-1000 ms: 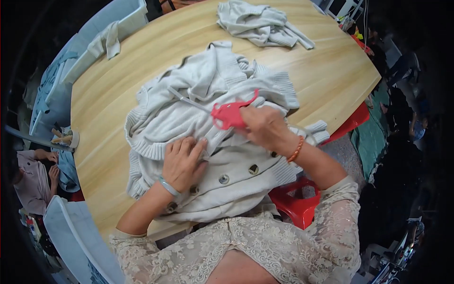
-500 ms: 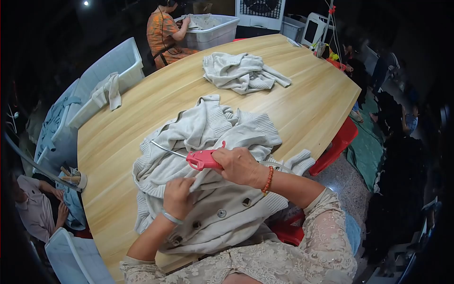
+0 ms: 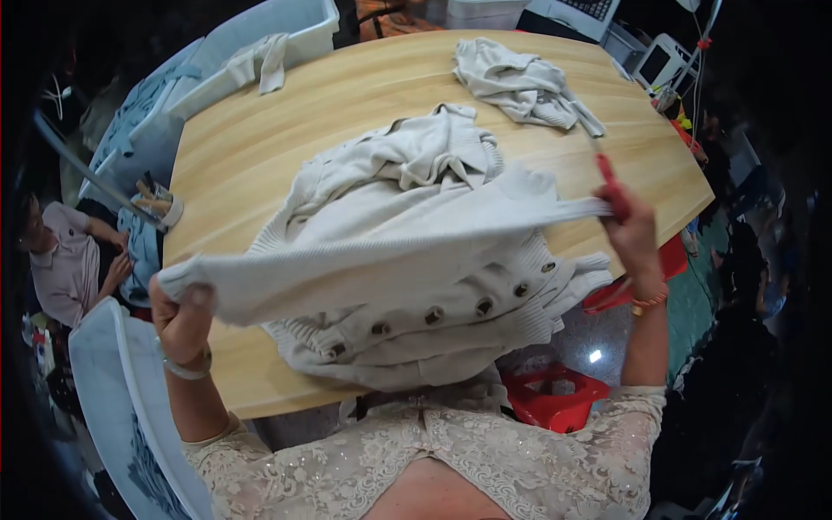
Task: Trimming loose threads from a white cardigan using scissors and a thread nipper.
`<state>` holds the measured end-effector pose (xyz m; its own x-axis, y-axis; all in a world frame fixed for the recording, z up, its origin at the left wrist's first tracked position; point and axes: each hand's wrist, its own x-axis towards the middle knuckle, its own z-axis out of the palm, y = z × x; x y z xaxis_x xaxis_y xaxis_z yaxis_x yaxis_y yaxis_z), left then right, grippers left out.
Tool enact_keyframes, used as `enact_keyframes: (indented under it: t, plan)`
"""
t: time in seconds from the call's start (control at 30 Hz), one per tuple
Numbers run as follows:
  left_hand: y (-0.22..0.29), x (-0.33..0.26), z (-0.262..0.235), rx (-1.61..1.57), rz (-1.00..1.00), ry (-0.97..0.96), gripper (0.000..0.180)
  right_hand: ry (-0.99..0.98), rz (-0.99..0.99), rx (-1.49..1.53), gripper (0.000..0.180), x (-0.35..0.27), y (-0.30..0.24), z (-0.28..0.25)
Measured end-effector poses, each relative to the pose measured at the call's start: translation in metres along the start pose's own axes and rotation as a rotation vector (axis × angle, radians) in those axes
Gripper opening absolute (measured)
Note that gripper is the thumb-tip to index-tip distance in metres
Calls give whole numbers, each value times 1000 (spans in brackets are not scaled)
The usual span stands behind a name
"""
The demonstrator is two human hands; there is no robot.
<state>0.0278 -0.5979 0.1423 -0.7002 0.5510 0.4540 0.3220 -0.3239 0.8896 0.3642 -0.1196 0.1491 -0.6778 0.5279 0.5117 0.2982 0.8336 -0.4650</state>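
Observation:
A cream knitted cardigan (image 3: 407, 290) with dark buttons lies bunched over the near part of the table. One of its sleeves (image 3: 364, 251) is stretched taut between my hands, above the rest. My left hand (image 3: 184, 321) is closed on the sleeve's end at the left. At the right, my right hand (image 3: 631, 230) grips a red air blow gun (image 3: 612, 184) and seems to pinch the sleeve's other part as well; motion blurs it. The gun's thin nozzle points up and away from me. A second cream knit garment (image 3: 524, 82) lies crumpled at the table's far side.
White bins (image 3: 308, 39) line the table's left edge, one with a cream garment over its rim. A cup of tools (image 3: 169, 208) stands there, near a seated person (image 3: 74, 243). Another bin (image 3: 113, 373) is at lower left. Red stools (image 3: 555, 399) are at the right.
My hands have moved far apart, left hand leftward and right hand rightward, pulling the sleeve out straight. The blow gun has swung from pointing left to pointing upward. The view has shifted.

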Motion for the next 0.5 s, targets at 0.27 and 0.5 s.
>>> enact_keyframes:
  t: [0.27,0.5]
  plan:
    - [23,-57,-5,-11,-378,-25,28,-145,-140,85,36,-54,-43,-120]
    - [-96,-44,6,714,-577,-156,12,-344,79,-517,22,-43,34,45]
